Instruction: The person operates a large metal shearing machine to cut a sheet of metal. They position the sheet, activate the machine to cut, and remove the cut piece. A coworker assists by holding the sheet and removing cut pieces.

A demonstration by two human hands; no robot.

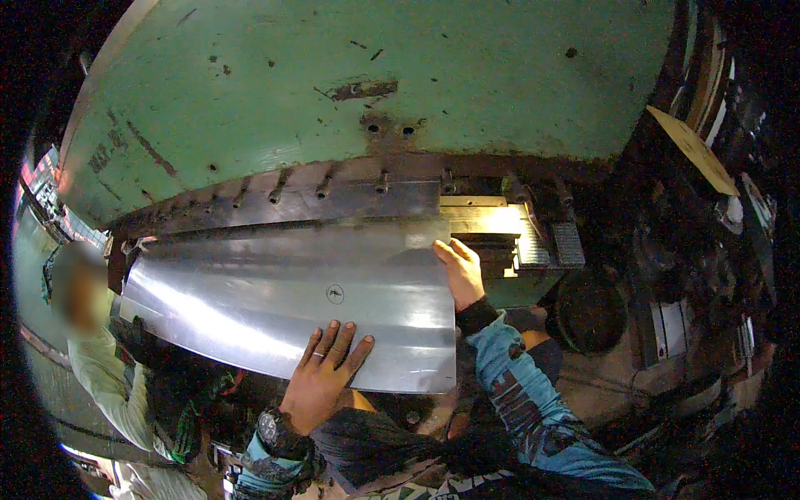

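Note:
A large shiny metal sheet (283, 275) lies in front of me, its far edge against the dark bar of a green machine. A small circled mark is drawn near its middle. My left hand (325, 375), with a ring and a wristwatch, rests on the near edge with its fingers spread on the top face. At the sheet's right edge, my right hand (461, 271) grips the far corner area; part of its fingers is hidden.
The green machine panel (467, 83) rises behind the sheet, above a row of bolts. A lit metal block (483, 221) sits right of the sheet. At the left end is another person in a pale sleeve (104, 375). A dark round container (590, 310) stands at right.

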